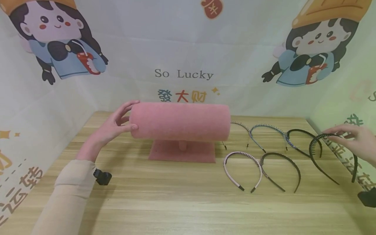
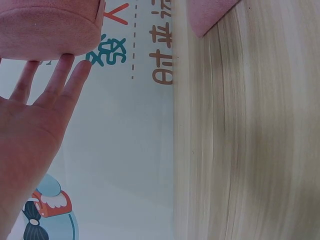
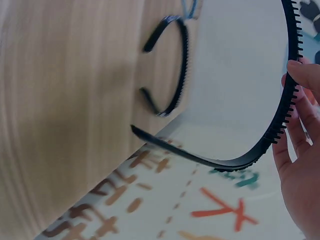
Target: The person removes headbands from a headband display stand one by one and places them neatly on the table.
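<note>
At the left end of a pink, velvety headband stand [image 1: 180, 120], my left hand [image 1: 113, 122] holds the padded roll, thumb on its front and index finger along its top. In the left wrist view several fingers [image 2: 56, 87] reach up to the roll's end [image 2: 47, 32]; the thumb is hidden there. Over the table's right side, my right hand [image 1: 353, 138] pinches a black toothed headband [image 1: 312, 147] at the top of its arch, ends pointing down. The right wrist view shows the thumb and fingers of that hand [image 3: 305, 115] on the band [image 3: 280, 112].
Several headbands lie right of the stand: a pink one [image 1: 226, 166] and a dark one [image 1: 297, 166] in front, a blue one [image 1: 265, 125] and a black one [image 1: 305, 131] behind. Another is partly hidden by the roll. Printed cloth [image 1: 188, 49] encloses the wooden table [image 1: 176, 199].
</note>
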The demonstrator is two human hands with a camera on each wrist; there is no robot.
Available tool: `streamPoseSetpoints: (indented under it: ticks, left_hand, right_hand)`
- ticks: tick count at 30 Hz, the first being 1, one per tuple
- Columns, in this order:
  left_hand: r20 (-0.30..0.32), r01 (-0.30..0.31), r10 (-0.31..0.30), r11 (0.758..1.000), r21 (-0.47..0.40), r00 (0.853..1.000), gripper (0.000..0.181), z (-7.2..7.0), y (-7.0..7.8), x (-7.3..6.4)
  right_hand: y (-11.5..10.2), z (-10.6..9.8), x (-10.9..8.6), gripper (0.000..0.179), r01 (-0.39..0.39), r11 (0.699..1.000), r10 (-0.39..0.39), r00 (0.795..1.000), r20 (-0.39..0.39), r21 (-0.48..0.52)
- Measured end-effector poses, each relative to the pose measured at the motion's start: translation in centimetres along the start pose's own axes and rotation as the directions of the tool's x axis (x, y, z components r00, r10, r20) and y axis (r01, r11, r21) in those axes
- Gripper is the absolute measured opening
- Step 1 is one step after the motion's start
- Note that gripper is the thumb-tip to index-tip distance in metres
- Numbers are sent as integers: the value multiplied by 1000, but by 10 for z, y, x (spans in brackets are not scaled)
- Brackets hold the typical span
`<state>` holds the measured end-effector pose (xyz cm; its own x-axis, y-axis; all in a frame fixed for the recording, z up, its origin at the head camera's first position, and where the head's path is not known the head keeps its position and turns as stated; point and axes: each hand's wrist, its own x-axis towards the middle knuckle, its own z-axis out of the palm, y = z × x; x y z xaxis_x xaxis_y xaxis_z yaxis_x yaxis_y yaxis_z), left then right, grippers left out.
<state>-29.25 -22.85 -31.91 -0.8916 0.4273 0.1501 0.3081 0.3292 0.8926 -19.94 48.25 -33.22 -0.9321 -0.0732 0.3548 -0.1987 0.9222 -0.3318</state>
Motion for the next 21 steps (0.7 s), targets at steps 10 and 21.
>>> streamPoseSetpoints:
  ticks: [10, 21]
  left_hand:
    - [6, -15, 15, 1000, -2, 1000, 75, 0, -1, -1]
    - [7, -29, 29, 1000, -2, 1000, 75, 0, 0, 0]
  right_hand:
    - [44, 27, -24, 23, -62, 992, 59, 998, 24, 114]
    - [55, 39, -40, 37, -198, 968, 162, 963, 214, 155]
